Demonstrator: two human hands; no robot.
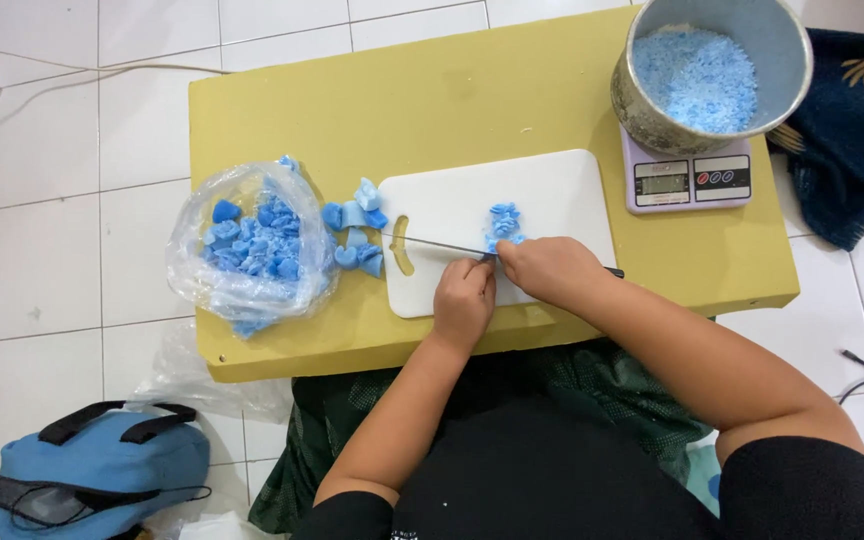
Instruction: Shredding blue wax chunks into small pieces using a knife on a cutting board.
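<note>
Low yellow table (552,90) on white tiles | I'm seeing right hand (550,270) gripping thin steel knife (432,245), fingers curled | left hand (464,300) pinching blade, steadying it over blue soap chunks (503,222) on white plastic cutting board (552,190).

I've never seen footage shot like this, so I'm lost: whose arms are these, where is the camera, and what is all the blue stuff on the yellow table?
There is one picture, taken by a camera on a person's head, looking straight down at their own two bare hands; no machine is involved. They sit at a low yellow table on a white tiled floor. The right hand grips a knife lying across a white cutting board; the left hand rests by the blade. Chopped blue chunks sit on the board. More blue pieces lie beside a clear plastic bag full of them. A metal pot of blue crumbs stands on a kitchen scale. A blue bag lies on the floor.
</note>
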